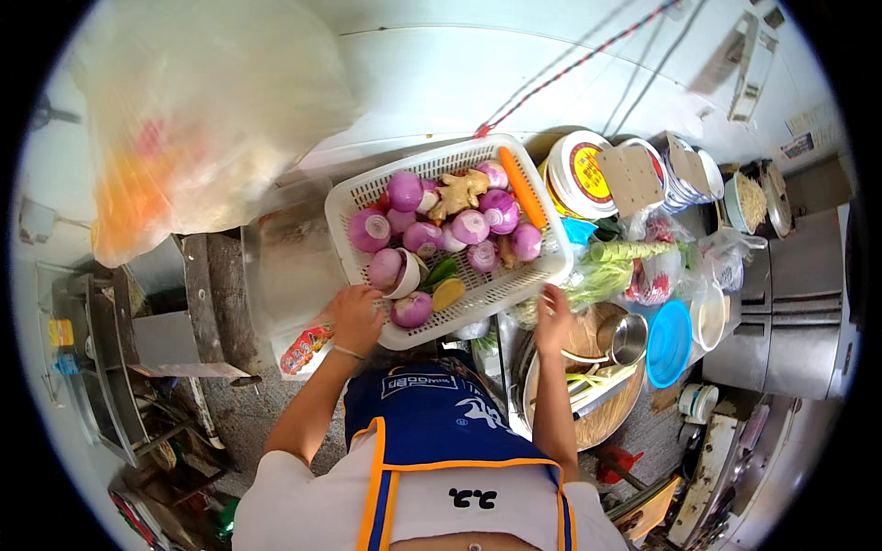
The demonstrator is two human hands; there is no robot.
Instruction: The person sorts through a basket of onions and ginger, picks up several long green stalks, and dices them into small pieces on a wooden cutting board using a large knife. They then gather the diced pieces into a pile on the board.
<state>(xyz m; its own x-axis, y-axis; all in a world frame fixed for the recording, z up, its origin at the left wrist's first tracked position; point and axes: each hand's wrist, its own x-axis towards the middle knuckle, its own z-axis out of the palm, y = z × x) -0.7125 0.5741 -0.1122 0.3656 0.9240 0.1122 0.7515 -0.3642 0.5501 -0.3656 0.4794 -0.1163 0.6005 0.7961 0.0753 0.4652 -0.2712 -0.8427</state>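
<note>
A white perforated plastic basket point(475, 303) sits before me, slightly turned. In it lie several peeled red onions point(470, 226), a piece of ginger root point(460, 193), a carrot point(521, 187), a green pepper point(441, 272) and a small white bowl point(408, 274) tipped against an onion. My left hand point(357, 320) grips the basket at its near left corner, its fingertips over the rim. At the near right corner, my right hand point(553, 322) holds the rim with bent fingers, partly blurred.
A clear plastic bag point(207, 124) hangs at upper left. Right of the basket stand lidded tubs point(582, 175) and bagged vegetables point(610, 272). Near my right arm, a round wooden chopping board point(606, 420) carries a knife point(606, 394), cut stalks and a metal pot point(623, 339). A blue basin point(670, 343) stands beyond.
</note>
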